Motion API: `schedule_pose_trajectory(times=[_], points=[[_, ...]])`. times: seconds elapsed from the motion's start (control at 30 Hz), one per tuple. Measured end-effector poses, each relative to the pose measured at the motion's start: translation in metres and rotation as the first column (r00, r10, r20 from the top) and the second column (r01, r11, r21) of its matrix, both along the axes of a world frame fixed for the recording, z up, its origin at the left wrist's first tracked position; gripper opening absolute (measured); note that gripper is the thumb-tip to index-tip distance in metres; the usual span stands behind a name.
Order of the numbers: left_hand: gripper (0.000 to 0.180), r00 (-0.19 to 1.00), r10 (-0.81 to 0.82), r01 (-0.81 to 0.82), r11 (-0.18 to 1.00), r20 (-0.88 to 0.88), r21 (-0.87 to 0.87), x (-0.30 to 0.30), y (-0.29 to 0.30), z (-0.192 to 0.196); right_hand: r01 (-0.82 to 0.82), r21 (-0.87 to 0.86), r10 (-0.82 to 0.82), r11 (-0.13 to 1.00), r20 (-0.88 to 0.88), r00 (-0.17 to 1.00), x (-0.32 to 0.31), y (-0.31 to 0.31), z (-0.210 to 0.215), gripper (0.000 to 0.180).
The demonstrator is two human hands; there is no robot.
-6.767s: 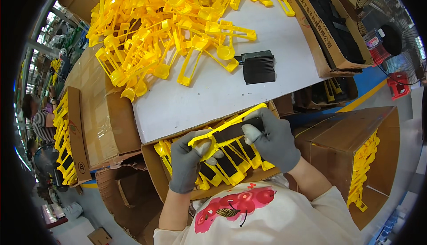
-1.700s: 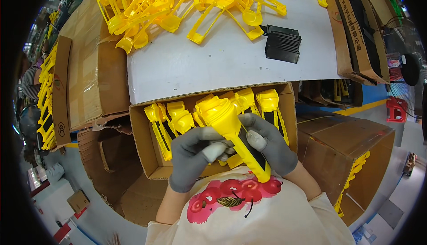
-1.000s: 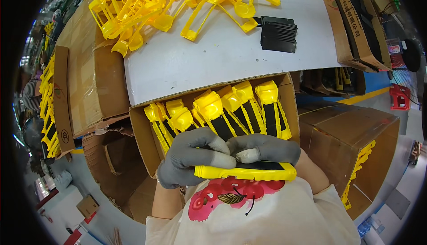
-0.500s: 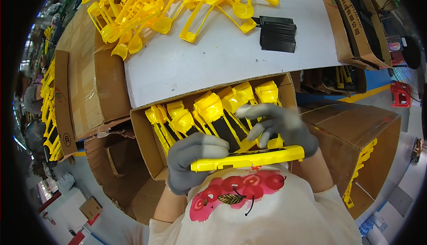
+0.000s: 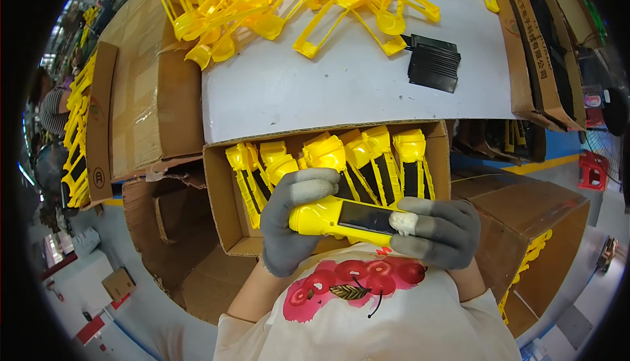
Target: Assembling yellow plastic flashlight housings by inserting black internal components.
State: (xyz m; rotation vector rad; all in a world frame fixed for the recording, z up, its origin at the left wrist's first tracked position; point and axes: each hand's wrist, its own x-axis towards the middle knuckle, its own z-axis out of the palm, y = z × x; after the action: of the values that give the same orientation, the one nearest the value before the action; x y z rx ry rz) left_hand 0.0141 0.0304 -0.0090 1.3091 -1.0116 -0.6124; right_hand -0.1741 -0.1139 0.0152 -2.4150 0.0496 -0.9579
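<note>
Both gloved hands hold a yellow plastic flashlight housing [image 5: 318, 217] crosswise in front of my chest. A dark flat panel [image 5: 363, 216] sits in its upper face. My left hand [image 5: 289, 217] is closed round the wide end. On the narrow end, my right hand [image 5: 440, 231] is closed, its pale fingertip over the end of the panel. Just beyond my hands, an open cardboard box [image 5: 226, 244] holds several more yellow housings [image 5: 325, 152] with dark panels, their wide ends toward the table.
A white table [image 5: 282, 95] bears a heap of yellow plastic frames [image 5: 262, 7] and a stack of black panels [image 5: 433, 64]. Cardboard boxes stand left [image 5: 154, 92] and right [image 5: 525, 210]. A red stool [image 5: 592, 169] is at the far right.
The housing has turned so its panel face shows instead of its edge. My right hand has come down onto the narrow end and panel. The view has shifted slightly.
</note>
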Motion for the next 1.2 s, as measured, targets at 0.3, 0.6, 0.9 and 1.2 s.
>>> schedule_pose_trajectory(times=[0.3, 0.6, 0.9, 1.2], points=[[0.031, 0.979, -0.042, 0.053, 0.997, 0.198, -0.053, 0.007, -0.001, 0.012, 0.015, -0.121, -0.008, 0.993, 0.055, 0.998, -0.005, 0.006, 0.001, 0.019], [0.032, 0.953, -0.030, 0.078, 0.986, 0.303, -0.148, 0.009, 0.003, 0.014, -0.066, -0.185, 0.085, 0.981, 0.093, 0.992, -0.005, 0.005, 0.007, 0.020], [0.026, 0.897, -0.279, 0.389, 0.866, -0.343, 0.314, 0.012, 0.008, 0.027, 0.245, 0.802, -0.118, 0.545, -0.217, 0.969, -0.005, 0.016, 0.001, 0.027], [0.025, 0.734, 0.128, 0.332, 0.789, -0.667, 0.516, -0.008, 0.007, 0.018, 0.423, 0.779, 0.107, 0.463, -0.522, 0.846, -0.012, 0.008, -0.012, 0.012]])
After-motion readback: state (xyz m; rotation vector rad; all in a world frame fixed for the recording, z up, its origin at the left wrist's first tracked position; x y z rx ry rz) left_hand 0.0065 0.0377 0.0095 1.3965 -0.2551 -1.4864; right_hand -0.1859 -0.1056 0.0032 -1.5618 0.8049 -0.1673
